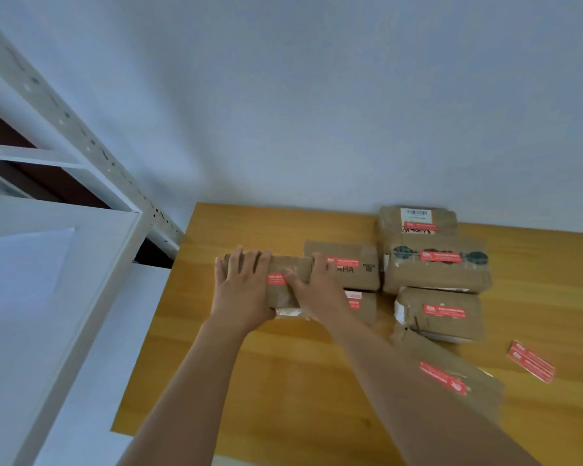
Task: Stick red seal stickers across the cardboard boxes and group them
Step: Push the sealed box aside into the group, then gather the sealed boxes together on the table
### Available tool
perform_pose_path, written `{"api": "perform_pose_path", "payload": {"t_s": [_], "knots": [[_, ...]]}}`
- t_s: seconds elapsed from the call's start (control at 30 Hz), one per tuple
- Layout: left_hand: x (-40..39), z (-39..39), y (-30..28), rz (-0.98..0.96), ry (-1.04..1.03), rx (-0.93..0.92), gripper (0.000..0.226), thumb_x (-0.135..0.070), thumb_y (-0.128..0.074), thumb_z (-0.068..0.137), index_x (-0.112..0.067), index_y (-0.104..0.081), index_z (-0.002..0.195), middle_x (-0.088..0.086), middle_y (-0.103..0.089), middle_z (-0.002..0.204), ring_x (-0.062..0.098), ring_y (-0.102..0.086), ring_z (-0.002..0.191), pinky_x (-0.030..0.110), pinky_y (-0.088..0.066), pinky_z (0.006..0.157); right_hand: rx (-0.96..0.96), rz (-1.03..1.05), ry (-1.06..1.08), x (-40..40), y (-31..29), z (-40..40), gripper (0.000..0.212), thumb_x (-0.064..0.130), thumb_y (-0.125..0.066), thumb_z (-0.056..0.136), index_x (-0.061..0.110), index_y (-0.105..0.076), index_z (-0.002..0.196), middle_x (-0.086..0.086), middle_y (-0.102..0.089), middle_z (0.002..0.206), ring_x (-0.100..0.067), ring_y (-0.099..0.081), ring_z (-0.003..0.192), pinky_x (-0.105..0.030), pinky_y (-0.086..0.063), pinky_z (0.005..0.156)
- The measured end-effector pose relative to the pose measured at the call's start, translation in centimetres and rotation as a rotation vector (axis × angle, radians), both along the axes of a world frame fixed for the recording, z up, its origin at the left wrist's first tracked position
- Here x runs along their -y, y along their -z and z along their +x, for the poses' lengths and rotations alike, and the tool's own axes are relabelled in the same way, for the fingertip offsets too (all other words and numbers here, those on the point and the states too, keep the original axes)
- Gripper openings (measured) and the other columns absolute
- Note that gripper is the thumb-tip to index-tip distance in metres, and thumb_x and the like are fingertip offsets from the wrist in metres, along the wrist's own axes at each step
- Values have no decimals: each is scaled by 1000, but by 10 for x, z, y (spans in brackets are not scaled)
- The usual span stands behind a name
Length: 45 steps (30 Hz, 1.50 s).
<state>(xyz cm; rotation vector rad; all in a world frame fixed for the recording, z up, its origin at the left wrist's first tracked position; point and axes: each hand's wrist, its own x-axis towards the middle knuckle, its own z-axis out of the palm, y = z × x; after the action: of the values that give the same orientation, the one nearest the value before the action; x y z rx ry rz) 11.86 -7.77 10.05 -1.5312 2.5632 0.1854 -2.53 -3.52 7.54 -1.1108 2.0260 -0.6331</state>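
Observation:
A small cardboard box [288, 270] with a red seal sticker [276, 279] lies at the left of a cluster of boxes on the wooden table [283, 381]. My left hand [243, 284] lies over its left end and my right hand [317, 290] grips its right end, thumb on the top face. Several other sealed boxes sit to the right: one marked with black letters [345, 265], a large one with dark blots [435, 267], one behind it with a barcode label [418, 222], and one in front [441, 314]. Another sealed box [451, 375] lies under my right forearm.
Loose red seal stickers [530, 361] lie on the table at the right. A white metal shelf rack [64, 203] stands to the left of the table. A pale wall runs behind the table's far edge.

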Motion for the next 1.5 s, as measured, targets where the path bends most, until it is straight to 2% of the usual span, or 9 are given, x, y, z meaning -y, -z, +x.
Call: {"api": "perform_pose_path", "payload": {"t_s": [0.23, 0.43, 0.63, 0.73, 0.87, 1.07, 1.17, 1.27, 1.5], "knots": [[58, 26, 36, 84, -168, 60, 99, -34, -70, 83, -20, -1, 153, 0, -2, 163, 33, 15, 149, 58, 3, 118, 63, 24, -76, 45, 17, 24, 53, 42, -47, 94, 18, -38, 140, -7, -50, 132, -25, -52, 116, -43, -47, 95], [52, 22, 87, 239, -227, 1, 90, -33, -62, 91, -25, 1, 155, 0, 6, 164, 31, 12, 150, 53, 0, 121, -466, 1, -85, 27, 39, -26, 42, 28, -43, 94, 12, -49, 132, -10, -49, 136, -29, -35, 133, -45, -32, 110], [34, -13, 105, 275, -172, -101, 75, -41, -44, 95, -26, -3, 156, 6, 15, 163, 34, 21, 148, 55, 10, 119, -657, 103, 82, -1, 62, -96, 42, 30, -47, 92, 12, -46, 130, -16, -35, 149, -37, -19, 145, -56, -20, 117], [34, -26, 109, 303, -238, -259, 60, -47, -30, 99, -26, -17, 155, 4, 8, 164, 29, 21, 148, 53, 16, 117, -673, 131, 122, -15, 69, -114, 55, 34, -48, 94, 13, -37, 143, -16, -23, 158, -36, -10, 148, -54, -11, 119], [25, -42, 114, 167, -290, -287, 53, -43, -29, 102, -18, -31, 149, 7, 1, 165, 26, 17, 149, 48, 17, 118, -680, 113, 172, -36, 74, -127, 59, 31, -50, 93, 9, -34, 145, -18, -24, 158, -36, -14, 148, -57, -15, 118], [2, -83, 118, 184, -306, -195, 64, -51, -22, 101, -20, -15, 156, 7, 0, 164, 28, 9, 150, 53, 7, 120, -681, 199, 178, -54, 79, -171, 68, 54, -33, 97, 15, -21, 152, -14, -14, 162, -33, -8, 150, -56, -5, 117], [-1, -101, 117, 191, -387, -182, 66, -53, -24, 99, -20, -15, 155, 9, -1, 164, 31, 10, 150, 60, 7, 117, -704, 167, 170, -49, 70, -183, 65, 56, -26, 95, 11, -41, 140, -18, -36, 150, -38, -29, 140, -55, -18, 115], [-4, -124, 110, 123, -314, -195, 63, -48, -27, 99, -19, -14, 154, 10, -3, 163, 31, 11, 150, 57, 12, 117, -736, 138, 184, -38, 57, -195, 54, 50, -35, 95, 6, -51, 122, -19, -51, 130, -38, -43, 124, -53, -28, 109], [-7, -192, 100, 206, 17, -148, 62, -39, -30, 98, -21, -13, 155, 8, -2, 164, 27, 8, 151, 46, 3, 122, -615, 243, -70, 9, 44, -234, 69, 57, -24, 98, 13, -36, 149, -13, -24, 159, -29, -12, 150, -55, 0, 118]]}}
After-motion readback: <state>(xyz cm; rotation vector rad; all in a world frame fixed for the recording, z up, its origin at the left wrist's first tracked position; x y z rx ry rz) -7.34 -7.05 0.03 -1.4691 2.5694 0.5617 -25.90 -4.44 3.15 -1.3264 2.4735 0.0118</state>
